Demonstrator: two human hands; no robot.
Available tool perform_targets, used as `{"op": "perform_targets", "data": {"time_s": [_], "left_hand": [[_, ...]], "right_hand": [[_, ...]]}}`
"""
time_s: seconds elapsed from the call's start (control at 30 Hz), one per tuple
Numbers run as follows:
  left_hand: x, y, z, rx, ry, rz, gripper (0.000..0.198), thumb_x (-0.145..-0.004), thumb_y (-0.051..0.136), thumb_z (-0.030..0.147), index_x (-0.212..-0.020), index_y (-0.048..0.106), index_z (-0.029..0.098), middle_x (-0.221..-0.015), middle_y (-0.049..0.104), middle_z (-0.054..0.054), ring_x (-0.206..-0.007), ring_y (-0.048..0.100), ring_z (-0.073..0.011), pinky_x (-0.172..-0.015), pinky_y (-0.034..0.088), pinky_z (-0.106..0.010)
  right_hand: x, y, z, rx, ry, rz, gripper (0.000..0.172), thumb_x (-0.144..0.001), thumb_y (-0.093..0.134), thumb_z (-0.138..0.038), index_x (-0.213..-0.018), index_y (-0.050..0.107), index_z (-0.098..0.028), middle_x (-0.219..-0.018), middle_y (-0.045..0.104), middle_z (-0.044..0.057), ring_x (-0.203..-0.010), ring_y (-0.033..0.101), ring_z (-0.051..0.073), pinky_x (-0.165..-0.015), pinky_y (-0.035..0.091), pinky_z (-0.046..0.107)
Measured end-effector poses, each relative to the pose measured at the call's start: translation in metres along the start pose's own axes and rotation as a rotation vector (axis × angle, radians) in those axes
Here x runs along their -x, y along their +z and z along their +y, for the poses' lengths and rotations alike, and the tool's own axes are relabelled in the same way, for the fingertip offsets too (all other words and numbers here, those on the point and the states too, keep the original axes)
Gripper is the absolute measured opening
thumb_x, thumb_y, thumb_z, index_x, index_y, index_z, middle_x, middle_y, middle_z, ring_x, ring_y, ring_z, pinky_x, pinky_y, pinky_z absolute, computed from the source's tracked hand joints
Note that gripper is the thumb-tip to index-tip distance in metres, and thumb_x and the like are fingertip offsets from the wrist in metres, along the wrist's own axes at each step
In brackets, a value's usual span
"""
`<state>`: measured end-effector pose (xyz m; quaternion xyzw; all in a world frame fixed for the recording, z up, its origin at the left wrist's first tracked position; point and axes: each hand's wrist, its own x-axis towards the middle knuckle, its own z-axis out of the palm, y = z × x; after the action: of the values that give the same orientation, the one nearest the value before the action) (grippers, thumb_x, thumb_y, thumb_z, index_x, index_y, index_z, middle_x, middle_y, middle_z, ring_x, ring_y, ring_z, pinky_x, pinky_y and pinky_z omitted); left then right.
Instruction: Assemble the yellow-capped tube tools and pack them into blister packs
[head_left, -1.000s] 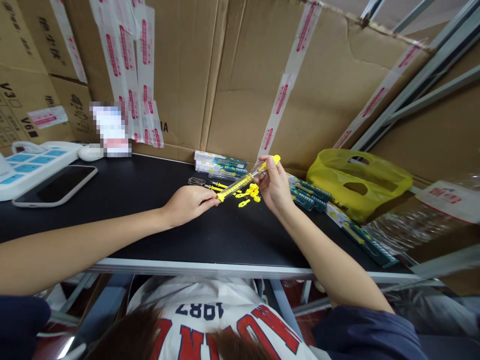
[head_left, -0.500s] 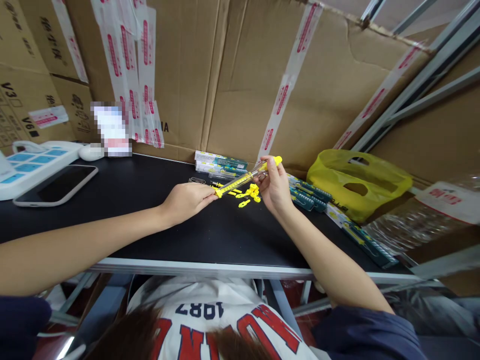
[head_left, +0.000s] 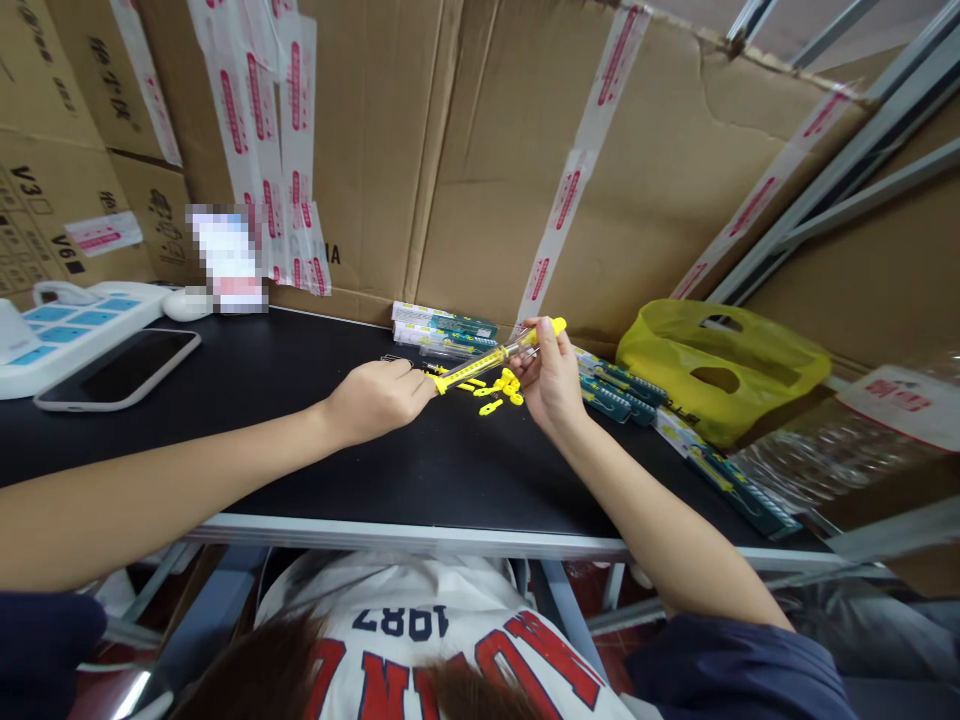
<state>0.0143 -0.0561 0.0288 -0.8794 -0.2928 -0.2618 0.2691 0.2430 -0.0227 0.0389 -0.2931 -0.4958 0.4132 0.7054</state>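
A slim clear tube with yellow ends and a yellow inner strip [head_left: 480,367] slants up to the right between my hands, above the table. My left hand [head_left: 381,403] is closed round its lower yellow end, its fingertips partly hidden. Higher up, my right hand [head_left: 553,375] pinches the tube just below the yellow tip [head_left: 557,326]. Thin metal wires show beside the right fingers. Several small yellow plastic parts [head_left: 508,384] lie on the black tabletop beneath the tube, and one yellow piece [head_left: 490,408] sits nearer to me.
Slim printed boxes [head_left: 444,322] lie at the back, and more green boxes [head_left: 739,485] run along the right. A yellow plastic bag [head_left: 720,375] stands beyond them. At the left are a phone [head_left: 120,370] and a white power strip [head_left: 82,325]. Cardboard [head_left: 495,170] walls the back.
Both hands keep their hold on the tube, with only a very slight shift. The whole view has moved a little; the loose parts lie as before.
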Motion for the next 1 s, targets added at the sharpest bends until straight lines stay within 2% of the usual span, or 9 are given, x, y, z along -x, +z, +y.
{"op": "perform_targets", "data": {"time_s": [0.13,0.27,0.4,0.47,0.53,0.7,0.87,1.0], "left_hand": [[0.000,-0.001,0.002,0.032,-0.032,0.003,0.038,-0.097,0.037,0.023,-0.068,0.061,0.016,-0.063,0.059,-0.006,-0.059,0.051,-0.0149,-0.052,0.030,-0.029],[0.002,0.000,0.002,0.017,-0.069,-0.024,0.036,-0.097,0.041,0.030,-0.072,0.063,0.016,-0.068,0.065,-0.007,-0.065,0.058,-0.0157,-0.053,0.031,-0.027],[0.006,0.010,0.001,0.138,-0.170,-0.029,0.024,-0.093,0.049,0.036,-0.098,0.064,0.018,-0.082,0.071,-0.004,-0.074,0.064,-0.0164,-0.055,0.035,-0.024],[0.008,0.016,0.002,0.245,-0.230,-0.056,0.026,-0.091,0.053,0.034,-0.112,0.058,0.020,-0.084,0.072,0.000,-0.068,0.065,-0.0142,-0.054,0.035,-0.023],[0.009,0.020,0.004,0.351,-0.272,-0.089,0.030,-0.089,0.055,0.031,-0.117,0.053,0.020,-0.085,0.072,0.002,-0.061,0.063,-0.0119,-0.052,0.036,-0.022],[0.008,0.020,0.008,0.559,-0.349,-0.120,0.028,-0.086,0.054,0.026,-0.113,0.051,0.020,-0.092,0.073,0.000,-0.054,0.061,-0.0097,-0.054,0.041,-0.021],[0.006,0.024,0.008,1.014,-0.511,-0.199,0.028,-0.086,0.055,0.034,-0.109,0.054,0.018,-0.078,0.069,0.000,-0.044,0.055,-0.0079,-0.045,0.044,-0.020],[0.006,0.028,0.008,1.131,-0.552,-0.216,0.023,-0.085,0.058,0.038,-0.089,0.061,0.015,-0.069,0.065,0.000,-0.041,0.050,-0.0057,-0.040,0.041,-0.018]], "right_hand": [[0.001,0.001,-0.001,0.006,0.018,0.024,0.035,-0.070,0.072,-0.052,-0.085,0.057,-0.024,-0.059,0.049,-0.008,-0.046,0.050,0.005,-0.048,0.046,0.019],[-0.001,0.001,-0.003,0.005,0.021,0.036,0.039,-0.068,0.074,-0.053,-0.084,0.056,-0.023,-0.056,0.049,-0.009,-0.045,0.051,0.005,-0.045,0.045,0.018],[-0.007,-0.003,-0.005,0.008,0.033,0.052,0.038,-0.068,0.075,-0.052,-0.084,0.057,-0.022,-0.054,0.049,-0.009,-0.044,0.050,0.005,-0.044,0.045,0.018],[-0.010,-0.006,-0.005,0.012,0.022,0.071,0.037,-0.068,0.074,-0.051,-0.084,0.058,-0.022,-0.054,0.049,-0.009,-0.044,0.049,0.005,-0.045,0.046,0.018],[-0.015,-0.010,-0.004,0.022,0.014,0.091,0.034,-0.070,0.073,-0.050,-0.084,0.058,-0.022,-0.054,0.048,-0.009,-0.044,0.048,0.005,-0.045,0.046,0.018],[-0.023,-0.016,-0.001,0.017,0.018,0.104,0.031,-0.070,0.073,-0.048,-0.082,0.060,-0.022,-0.055,0.048,-0.008,-0.045,0.046,0.005,-0.044,0.044,0.018],[-0.016,-0.011,0.000,0.031,0.034,0.041,0.031,-0.070,0.072,-0.049,-0.083,0.061,-0.023,-0.058,0.049,-0.007,-0.046,0.048,0.006,-0.043,0.042,0.019],[-0.005,-0.003,-0.003,0.049,0.017,-0.017,0.033,-0.070,0.072,-0.052,-0.085,0.060,-0.024,-0.063,0.052,-0.006,-0.047,0.048,0.006,-0.044,0.042,0.019]]}}
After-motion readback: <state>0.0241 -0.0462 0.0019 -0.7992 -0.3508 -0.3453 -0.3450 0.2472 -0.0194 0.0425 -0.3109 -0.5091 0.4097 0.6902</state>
